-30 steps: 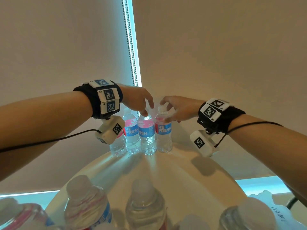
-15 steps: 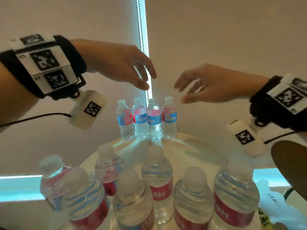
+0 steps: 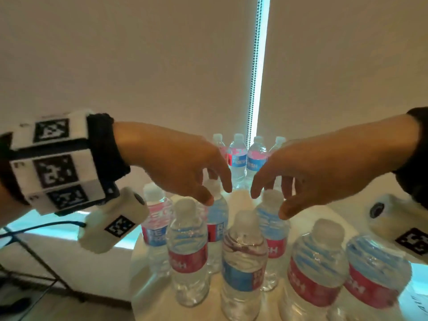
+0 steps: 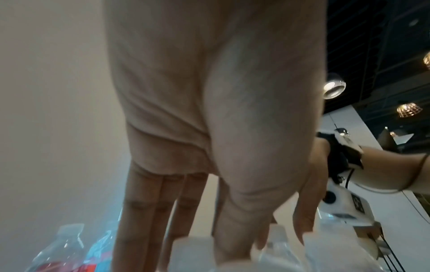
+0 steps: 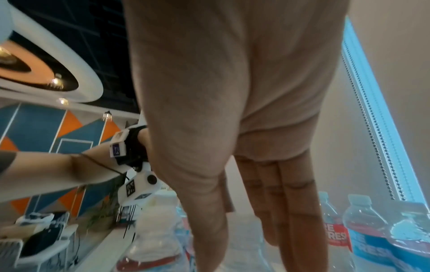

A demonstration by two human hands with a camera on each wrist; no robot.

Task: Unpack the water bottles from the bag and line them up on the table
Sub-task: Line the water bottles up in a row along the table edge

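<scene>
Several clear water bottles with red and blue labels stand clustered at the near side of the round white table (image 3: 148, 290). Four more stand in a row (image 3: 238, 158) at the far edge. My left hand (image 3: 217, 194) hovers with spread fingers over the cap of a middle bottle (image 3: 216, 218). My right hand (image 3: 269, 203) hovers the same way over the cap of the neighbouring bottle (image 3: 274, 242). Neither hand grips anything. The left wrist view shows straight fingers (image 4: 144, 211) above blurred caps. The right wrist view shows fingers (image 5: 291, 211) pointing down among bottles (image 5: 363, 231).
Beige roller blinds with a bead chain (image 3: 254, 77) hang just behind the table. A black metal frame (image 3: 34, 262) stands low on the left. Something white with printing (image 3: 414, 302) lies at the table's right near edge. Bottles crowd the near half of the table.
Both hands left the far row, drew back toward me and came down over two bottles of the near cluster. The head view has dropped lower.
</scene>
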